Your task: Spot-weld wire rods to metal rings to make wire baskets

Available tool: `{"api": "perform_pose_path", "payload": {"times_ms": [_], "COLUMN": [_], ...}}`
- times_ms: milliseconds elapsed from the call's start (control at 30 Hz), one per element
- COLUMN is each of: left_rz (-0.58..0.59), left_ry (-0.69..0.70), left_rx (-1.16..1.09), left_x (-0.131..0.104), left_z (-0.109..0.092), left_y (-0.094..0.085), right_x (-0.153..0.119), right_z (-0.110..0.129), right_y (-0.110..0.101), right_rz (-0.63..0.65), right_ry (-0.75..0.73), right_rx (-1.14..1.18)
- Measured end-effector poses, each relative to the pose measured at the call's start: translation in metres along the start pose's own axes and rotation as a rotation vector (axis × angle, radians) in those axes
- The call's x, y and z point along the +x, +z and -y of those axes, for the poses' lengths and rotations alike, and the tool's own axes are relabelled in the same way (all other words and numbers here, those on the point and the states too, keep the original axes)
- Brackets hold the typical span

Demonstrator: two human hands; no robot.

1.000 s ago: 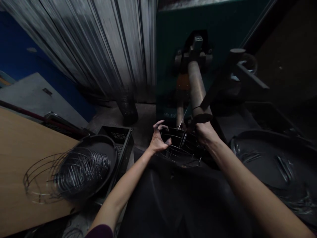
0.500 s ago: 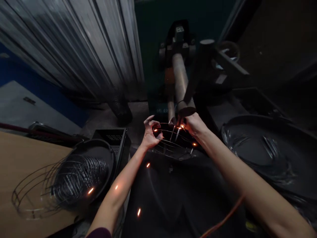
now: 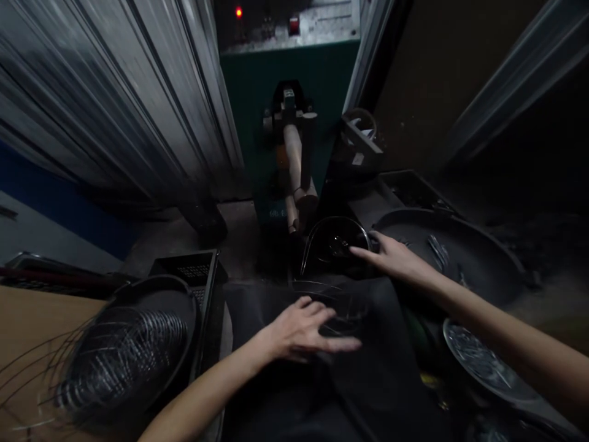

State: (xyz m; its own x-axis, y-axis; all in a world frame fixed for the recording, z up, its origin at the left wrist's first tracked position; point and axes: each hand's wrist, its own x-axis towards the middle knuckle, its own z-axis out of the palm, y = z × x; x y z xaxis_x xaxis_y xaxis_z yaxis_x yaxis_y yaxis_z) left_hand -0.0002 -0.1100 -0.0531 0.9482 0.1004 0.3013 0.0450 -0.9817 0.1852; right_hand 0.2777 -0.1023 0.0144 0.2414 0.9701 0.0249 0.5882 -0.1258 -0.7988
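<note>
A thin wire ring [image 3: 315,231] stands tilted in front of the machine's lower arm. My right hand [image 3: 391,255] is at its right edge, with the thumb inside the rim and the fingers outside, seemingly pinching it. My left hand [image 3: 301,331] hangs over the dark apron [image 3: 363,380], palm down, fingers spread and slightly blurred, with nothing in its grasp. Faint curved wires [image 3: 322,287] show just beyond the left fingers; whether they belong to the ring I cannot tell. Above the ring, the welding machine's thick cylindrical arm [image 3: 294,153] points toward me.
On the left, a round dark tray [image 3: 191,313] holds many nested wire pieces [image 3: 142,344], beside a black crate [image 3: 211,264]. To the right are a wide dark pan [image 3: 483,245] with metal pieces and a bowl [image 3: 453,344] of small parts. A control panel [image 3: 322,24] has a red light.
Sparks have gone. My left hand has opened, leaving the wires and dropping toward the apron. My right hand has moved right, away from the machine's tips. The view has shifted, showing the control panel.
</note>
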Motion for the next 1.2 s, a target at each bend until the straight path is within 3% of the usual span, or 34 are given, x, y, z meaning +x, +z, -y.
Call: {"api": "perform_pose_path", "payload": {"times_ms": [67,133,200,267,333,433,500,600,700,767,867,1000,1100,1200], "left_rz": [-0.155,-0.434,-0.598,-0.569,-0.51,-0.531,-0.538,-0.573,-0.687,-0.709,-0.557,-0.266,-0.091,-0.031], "left_ry": [0.004,-0.248,-0.524,-0.65,-0.69,-0.778,-0.81,-0.864,-0.953,-1.0,-0.96,-0.845,-0.777,-0.775], "left_rx": [-0.108,-0.256,-0.425,-0.699,-1.041,-1.355,-1.396,-1.4,-1.33,-1.237,-1.19,-1.335,-1.438,-1.442], "left_x": [0.004,0.009,0.012,0.014,0.016,0.025,0.036,0.053,0.06,0.056,0.045,0.045,0.057,0.065], "left_z": [-0.016,-0.014,-0.007,-0.006,-0.016,-0.038,-0.044,-0.034,-0.017,-0.007,0.003,0.008,0.012,0.019], "left_y": [-0.013,-0.026,-0.035,-0.038,-0.036,-0.024,-0.012,0.009,0.02,0.019,0.007,-0.008,-0.008,-0.004], "right_x": [-0.036,-0.06,-0.068,-0.06,-0.039,0.002,0.027,0.051,0.061,0.062,0.058,0.057,0.052,0.023], "right_z": [-0.01,-0.015,-0.016,-0.018,-0.021,-0.022,-0.019,-0.01,-0.005,-0.01,-0.027,-0.044,-0.039,-0.032], "right_y": [-0.022,-0.036,-0.037,-0.023,0.003,0.05,0.077,0.103,0.107,0.102,0.088,0.081,0.079,0.064], "right_rz": [0.0,-0.039,-0.083,-0.078,-0.042,0.119,0.206,0.196,0.218,0.259,0.267,0.257,0.219,0.125], "right_ry": [-0.069,-0.112,-0.133,-0.148,-0.168,-0.174,-0.194,-0.284,-0.303,-0.277,-0.274,-0.294,-0.283,-0.22], "right_rx": [-0.167,-0.22,-0.222,-0.197,-0.13,-0.053,-0.086,-0.232,-0.405,-0.448,-0.304,-0.064,-0.119,-0.274]}}
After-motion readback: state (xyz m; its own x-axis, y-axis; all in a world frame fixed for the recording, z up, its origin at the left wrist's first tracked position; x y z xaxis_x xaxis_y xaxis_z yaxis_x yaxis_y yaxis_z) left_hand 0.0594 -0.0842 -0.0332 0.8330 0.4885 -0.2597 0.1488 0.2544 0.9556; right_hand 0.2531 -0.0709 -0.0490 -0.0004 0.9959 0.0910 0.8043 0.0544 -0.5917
